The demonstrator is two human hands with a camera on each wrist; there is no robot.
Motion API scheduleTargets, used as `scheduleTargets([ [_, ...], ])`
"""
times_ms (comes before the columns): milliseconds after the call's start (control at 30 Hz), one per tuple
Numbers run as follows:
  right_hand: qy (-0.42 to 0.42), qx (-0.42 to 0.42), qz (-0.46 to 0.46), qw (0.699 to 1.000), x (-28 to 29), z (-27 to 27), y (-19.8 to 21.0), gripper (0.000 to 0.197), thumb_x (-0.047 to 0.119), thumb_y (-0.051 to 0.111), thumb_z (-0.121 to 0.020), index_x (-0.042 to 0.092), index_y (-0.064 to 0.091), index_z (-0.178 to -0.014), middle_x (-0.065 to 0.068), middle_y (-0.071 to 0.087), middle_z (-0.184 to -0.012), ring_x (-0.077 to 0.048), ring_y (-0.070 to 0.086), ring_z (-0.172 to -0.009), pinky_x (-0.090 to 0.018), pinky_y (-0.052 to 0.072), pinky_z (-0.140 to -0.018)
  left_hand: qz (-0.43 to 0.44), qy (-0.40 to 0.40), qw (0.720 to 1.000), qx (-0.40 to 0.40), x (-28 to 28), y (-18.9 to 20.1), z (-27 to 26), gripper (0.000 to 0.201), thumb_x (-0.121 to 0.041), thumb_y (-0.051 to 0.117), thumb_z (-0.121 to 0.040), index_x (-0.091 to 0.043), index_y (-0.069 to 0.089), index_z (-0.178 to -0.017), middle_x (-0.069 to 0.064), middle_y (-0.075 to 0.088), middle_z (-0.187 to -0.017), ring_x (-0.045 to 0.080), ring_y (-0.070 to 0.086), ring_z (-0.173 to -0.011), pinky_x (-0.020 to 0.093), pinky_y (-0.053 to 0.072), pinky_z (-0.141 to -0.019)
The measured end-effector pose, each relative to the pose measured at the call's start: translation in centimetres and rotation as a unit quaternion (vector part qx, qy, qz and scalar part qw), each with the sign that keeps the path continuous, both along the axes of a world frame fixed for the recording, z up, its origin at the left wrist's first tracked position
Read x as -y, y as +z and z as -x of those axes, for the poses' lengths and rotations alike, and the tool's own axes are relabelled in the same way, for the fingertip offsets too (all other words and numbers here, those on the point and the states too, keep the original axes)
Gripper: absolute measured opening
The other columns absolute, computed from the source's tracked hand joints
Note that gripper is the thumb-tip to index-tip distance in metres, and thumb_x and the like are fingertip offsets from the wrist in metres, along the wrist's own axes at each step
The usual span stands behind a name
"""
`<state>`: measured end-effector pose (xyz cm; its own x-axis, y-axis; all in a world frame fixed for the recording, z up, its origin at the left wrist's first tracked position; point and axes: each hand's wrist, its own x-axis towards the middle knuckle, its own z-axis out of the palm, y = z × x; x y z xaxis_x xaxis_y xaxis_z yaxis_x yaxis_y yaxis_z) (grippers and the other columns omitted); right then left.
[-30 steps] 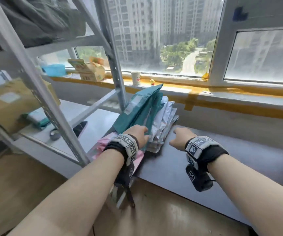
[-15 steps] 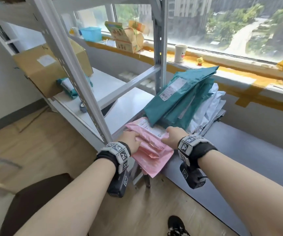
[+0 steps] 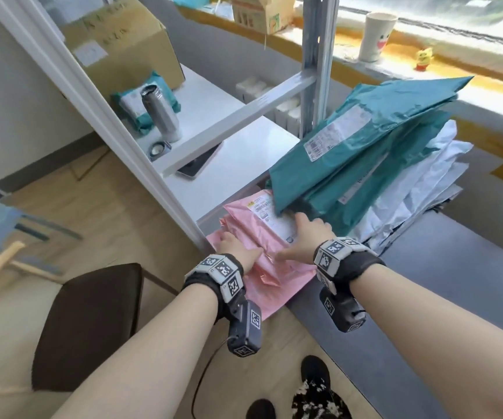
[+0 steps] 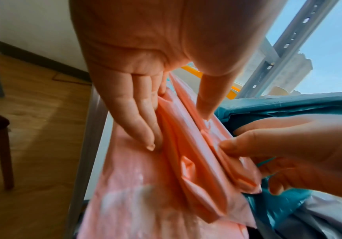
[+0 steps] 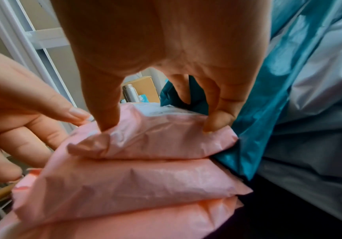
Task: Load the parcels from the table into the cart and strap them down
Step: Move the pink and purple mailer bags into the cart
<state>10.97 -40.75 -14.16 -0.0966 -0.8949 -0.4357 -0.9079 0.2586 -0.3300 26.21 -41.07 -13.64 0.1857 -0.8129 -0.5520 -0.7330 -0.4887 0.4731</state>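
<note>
The pink bags (image 3: pixel 262 243) are lying stacked at the near left corner of the table (image 3: pixel 455 282), their long side running near to far. Both hands are touching them: the left hand (image 3: pixel 235 252) is pressing the left side with flat fingers, and the right hand (image 3: pixel 307 237) is pinching the top bag (thumb and fingertips). The green bags (image 3: pixel 365 152) are lying partly over the far end.

Both your bare forearms reach forward and down, side by side, each wrist banded with a marker-covered camera unit. Your left hand (image 3: pixel 238 252) lies palm down, its fingers (image 4: pixel 143 122) straight and together, thumb spread apart from them. Your right hand (image 3: pixel 307 237) arches just beside it, thumb and fingertips (image 5: pixel 217 119) curled down in a pinch, with the palm lifted clear.
</note>
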Motion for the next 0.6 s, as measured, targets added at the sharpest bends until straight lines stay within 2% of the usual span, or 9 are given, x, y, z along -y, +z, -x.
scheduleTargets([
  [67,-0.018,0.015,0.003,1.0,0.1,0.2,-0.3,0.093,0.054,0.076,-0.061,0.015,0.032,-0.133,-0.016,0.047,-0.126,-0.033,0.046,-0.116,-0.04,0.043,-0.095,0.007,-0.001,1.0,-0.006,-0.1,-0.1,0.2,0.081,-0.029,0.069,-0.082,-0.002,0.02,-0.141,0.017,0.047,-0.132,0.031,0.055,-0.114,0.032,0.046,-0.096],
  [133,-0.018,0.017,0.001,1.0,0.0,0.4,-0.5,0.089,0.052,0.075,-0.063,0.014,0.033,-0.132,-0.016,0.048,-0.125,-0.033,0.047,-0.115,-0.039,0.044,-0.095,0.021,-0.009,1.0,-0.015,-0.4,0.3,0.3,0.071,-0.026,0.066,-0.086,-0.006,0.022,-0.138,0.015,0.046,-0.13,0.026,0.056,-0.1,0.026,0.043,-0.085],
  [200,-0.012,0.018,0.001,1.0,-0.2,0.3,-0.6,0.086,0.054,0.073,-0.065,0.014,0.034,-0.13,-0.015,0.05,-0.123,-0.033,0.051,-0.112,-0.039,0.046,-0.094,0.03,-0.019,0.999,-0.029,-0.6,0.3,0.3,0.062,-0.023,0.062,-0.088,-0.008,0.024,-0.135,0.014,0.048,-0.127,0.021,0.05,-0.086,0.025,0.039,-0.077],
  [300,-0.024,0.043,-0.001,0.999,-0.3,0.2,-0.4,0.08,0.045,0.074,-0.067,0.013,0.035,-0.128,-0.013,0.052,-0.12,-0.031,0.055,-0.107,-0.038,0.049,-0.089,0.038,-0.027,0.998,-0.037,-0.7,0.1,-0.1,0.056,-0.016,0.06,-0.088,-0.009,0.027,-0.132,0.013,0.048,-0.125,0.023,0.051,-0.088,0.026,0.041,-0.078],
  [433,-0.037,0.064,0.019,0.997,-0.3,0.4,0.1,0.073,0.038,0.072,-0.069,0.01,0.037,-0.126,-0.01,0.058,-0.111,-0.027,0.059,-0.099,-0.037,0.052,-0.083,0.052,-0.026,0.997,-0.053,-0.7,-0.4,-0.9,0.059,-0.011,0.059,-0.087,-0.011,0.026,-0.135,0.01,0.047,-0.125,0.02,0.047,-0.087,0.024,0.04,-0.078],
  [500,-0.049,0.079,0.037,0.995,-0.4,0.6,0.3,0.07,0.035,0.072,-0.071,0.011,0.038,-0.126,-0.009,0.059,-0.112,-0.025,0.059,-0.099,-0.034,0.051,-0.083,0.06,-0.016,0.996,-0.069,-0.7,-0.6,-1.1,0.056,-0.006,0.056,-0.088,-0.01,0.026,-0.136,0.003,0.05,-0.105,0.018,0.047,-0.082,0.019,0.04,-0.069],
  [567,-0.06,0.096,0.048,0.992,-0.5,0.8,0.6,0.07,0.036,0.07,-0.072,0.013,0.038,-0.13,-0.008,0.057,-0.117,-0.022,0.056,-0.097,-0.031,0.05,-0.082,0.07,-0.007,0.995,-0.077,-0.8,-0.7,-1.3,0.051,-0.003,0.052,-0.089,-0.009,0.028,-0.134,-0.005,0.04,-0.08,0.014,0.045,-0.072,0.018,0.036,-0.058],
  [600,-0.064,0.107,0.052,0.991,-0.6,0.8,0.8,0.072,0.036,0.069,-0.073,0.014,0.037,-0.133,-0.008,0.056,-0.12,-0.02,0.054,-0.095,-0.029,0.048,-0.081,0.074,-0.005,0.994,-0.077,-0.8,-0.6,-1.4,0.049,-0.003,0.051,-0.09,-0.01,0.03,-0.133,-0.007,0.036,-0.076,0.013,0.044,-0.072,0.02,0.037,-0.06],
])
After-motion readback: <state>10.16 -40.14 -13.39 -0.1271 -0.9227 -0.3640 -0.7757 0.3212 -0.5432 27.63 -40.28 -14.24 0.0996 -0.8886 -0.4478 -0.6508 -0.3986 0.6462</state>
